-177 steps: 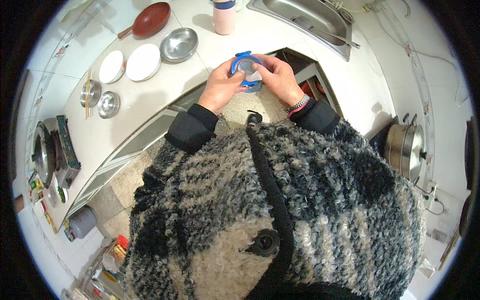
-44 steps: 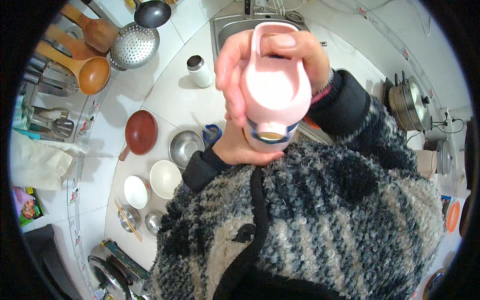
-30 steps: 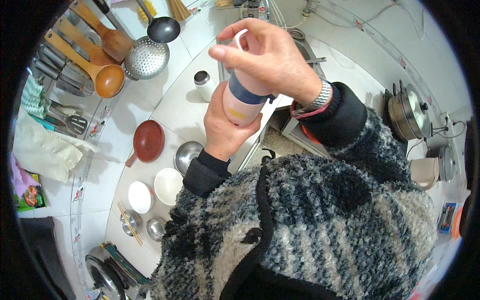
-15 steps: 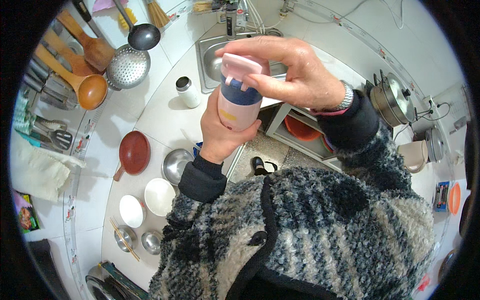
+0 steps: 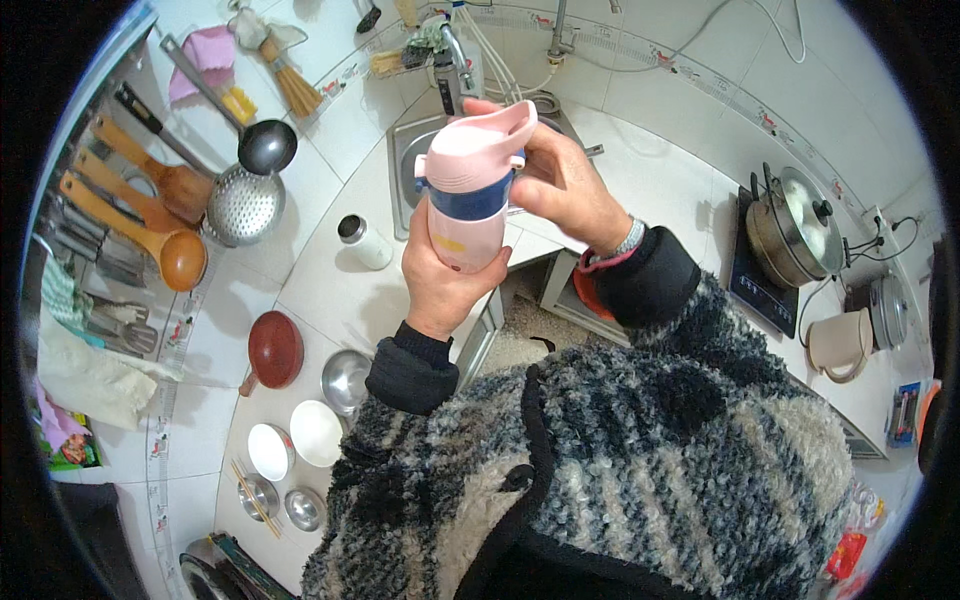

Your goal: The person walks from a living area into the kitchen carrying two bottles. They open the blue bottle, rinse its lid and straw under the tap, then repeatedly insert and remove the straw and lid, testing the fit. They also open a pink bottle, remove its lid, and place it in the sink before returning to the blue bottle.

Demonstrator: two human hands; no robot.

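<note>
In front of me is a pink water bottle (image 5: 470, 240) with a dark blue band and a pink lid that has a raised loop at its top right. My left hand (image 5: 445, 280) is wrapped round its lower body. My right hand (image 5: 570, 190) curls round the lid from behind, its thumb beside the blue band. Most of the right fingers are hidden behind the lid. To the left of the bottle a small white flask (image 5: 368, 248) with a dark open mouth stands on the counter. Behind the bottle is the metal sink (image 5: 400, 170), partly covered.
On the left counter are a reddish-brown pan (image 5: 275, 348), a steel bowl (image 5: 345, 380), white bowls (image 5: 318, 432) and chopsticks (image 5: 255, 498). A ladle (image 5: 267, 147) and wooden spoons hang on the left wall. A lidded pot (image 5: 795, 230) stands on a black cooktop (image 5: 757, 275) at right.
The bottle has turned in my hands, so its lid's loop now points up and to the right. My right hand has shifted down to the lid's right side. The view has shifted.
</note>
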